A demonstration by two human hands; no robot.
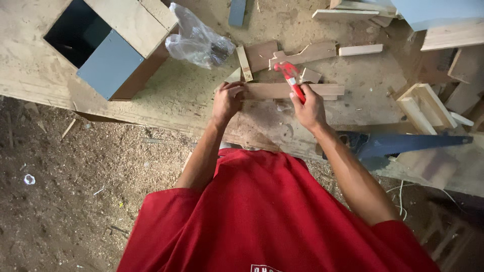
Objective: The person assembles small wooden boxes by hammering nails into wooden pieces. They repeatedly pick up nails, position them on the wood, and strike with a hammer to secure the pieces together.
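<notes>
Strip: as I look down from the head camera, the long wooden strip (282, 90) lies flat on the workbench (191, 95), crosswise, close to its near edge.
Left hand: my left hand (227, 100) presses on the strip's left end, fingers curled over it and gripping it.
Right hand: my right hand (310, 108) is closed round the red handle of a hammer (292, 79), whose head hovers just over the strip, right of its middle.
Progress: I judge the strip is placed and steadied and the striking is under way; I cannot see a nail or whether the strip is fixed, so how much is left I cannot tell.
Count near the strip: one strip under the hands, one hammer, and several offcuts (302, 54) just behind it toward the far edge; I make out about five, though they overlap.
Further out: one blue hand saw (398, 143) lies at the bench's near right edge, just beside my right forearm.
Right side: one small open wooden frame (426, 108) sits near the right edge.
Left side: one crumpled clear plastic bag (196, 40) lies beside one wooden box with a grey panel (108, 63) toward the far left corner.
Below: sawdust covers the floor (65, 201).
</notes>
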